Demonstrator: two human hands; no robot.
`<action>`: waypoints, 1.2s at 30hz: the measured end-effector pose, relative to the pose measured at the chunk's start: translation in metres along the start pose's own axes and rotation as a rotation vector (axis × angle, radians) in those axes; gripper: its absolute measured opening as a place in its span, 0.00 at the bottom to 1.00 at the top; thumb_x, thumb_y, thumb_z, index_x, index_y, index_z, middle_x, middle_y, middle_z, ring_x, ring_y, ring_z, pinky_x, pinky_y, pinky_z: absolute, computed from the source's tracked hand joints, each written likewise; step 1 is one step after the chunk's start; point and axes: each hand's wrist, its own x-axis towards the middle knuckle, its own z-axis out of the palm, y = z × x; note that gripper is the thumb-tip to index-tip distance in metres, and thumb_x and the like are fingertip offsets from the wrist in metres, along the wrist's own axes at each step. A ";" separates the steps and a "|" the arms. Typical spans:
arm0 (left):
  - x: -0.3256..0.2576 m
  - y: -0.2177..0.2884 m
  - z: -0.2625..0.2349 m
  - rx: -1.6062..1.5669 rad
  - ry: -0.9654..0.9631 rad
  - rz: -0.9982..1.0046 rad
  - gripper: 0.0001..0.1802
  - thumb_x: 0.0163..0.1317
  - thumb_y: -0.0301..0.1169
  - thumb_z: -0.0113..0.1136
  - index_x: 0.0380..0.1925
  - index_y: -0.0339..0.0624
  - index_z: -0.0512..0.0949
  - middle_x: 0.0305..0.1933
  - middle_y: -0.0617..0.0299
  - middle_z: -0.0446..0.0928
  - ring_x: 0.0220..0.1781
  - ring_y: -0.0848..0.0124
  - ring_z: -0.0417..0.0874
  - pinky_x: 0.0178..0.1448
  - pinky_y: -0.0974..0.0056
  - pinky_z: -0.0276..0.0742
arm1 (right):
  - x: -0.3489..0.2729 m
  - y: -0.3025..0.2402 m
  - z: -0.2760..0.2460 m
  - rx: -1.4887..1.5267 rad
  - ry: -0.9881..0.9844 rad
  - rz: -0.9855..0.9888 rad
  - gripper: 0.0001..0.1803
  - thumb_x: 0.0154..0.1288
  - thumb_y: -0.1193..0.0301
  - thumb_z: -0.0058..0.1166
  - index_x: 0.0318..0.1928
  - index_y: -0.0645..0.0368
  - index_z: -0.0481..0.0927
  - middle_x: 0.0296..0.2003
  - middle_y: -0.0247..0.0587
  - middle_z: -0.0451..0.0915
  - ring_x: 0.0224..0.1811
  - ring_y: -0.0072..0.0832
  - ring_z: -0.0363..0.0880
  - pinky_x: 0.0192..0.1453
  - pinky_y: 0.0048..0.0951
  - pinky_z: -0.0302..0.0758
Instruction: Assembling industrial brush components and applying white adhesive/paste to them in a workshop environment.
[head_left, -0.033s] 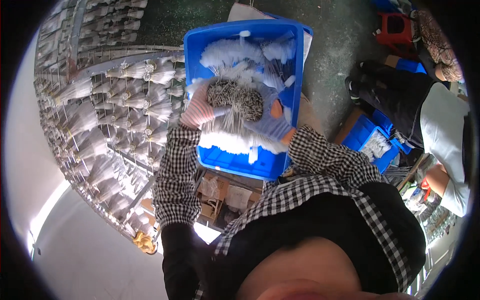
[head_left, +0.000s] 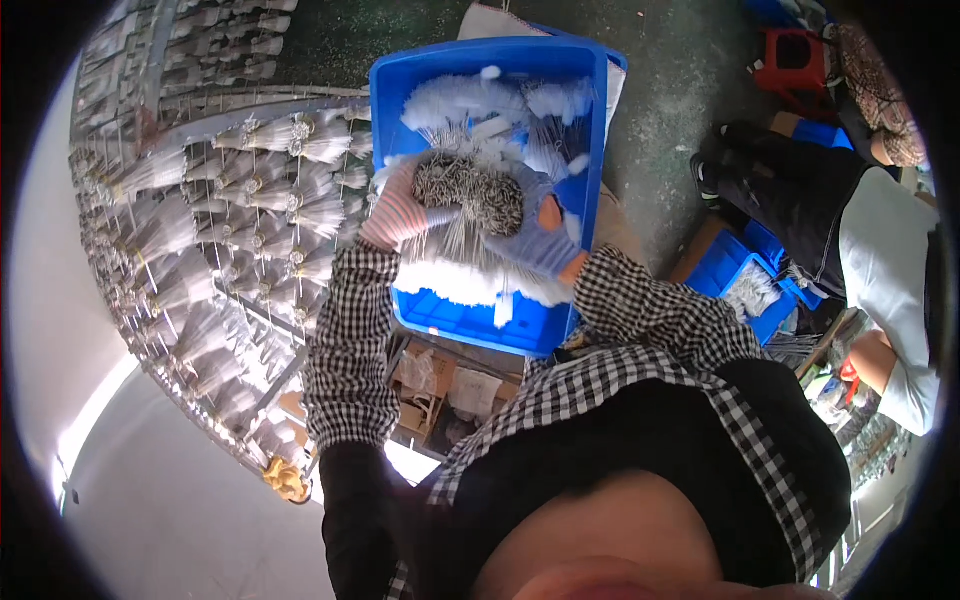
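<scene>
Blue crate (head_left: 440, 75) | my left hand (head_left: 395, 215) and right hand (head_left: 545, 245) both clasp the bundle (head_left: 470, 190) over crate's middle | nothing shifted, grip steady, rack (head_left: 250, 180) beside.

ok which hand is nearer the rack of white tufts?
Left. The left hand holds the wire bundle on the side toward the rack; the right hand holds its far side.

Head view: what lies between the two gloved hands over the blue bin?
In the head view, a thick bundle of thin metal rods fills the gap between the left hand and right hand, both gripping it above the blue bin.
</scene>
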 end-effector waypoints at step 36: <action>-0.378 0.018 0.067 0.374 0.750 -0.093 0.42 0.35 0.43 0.78 0.56 0.44 0.78 0.46 0.53 0.82 0.54 0.54 0.78 0.62 0.55 0.74 | -0.170 -0.164 0.091 0.152 -0.652 -0.336 0.46 0.49 0.73 0.73 0.67 0.59 0.61 0.61 0.45 0.67 0.64 0.36 0.67 0.71 0.39 0.64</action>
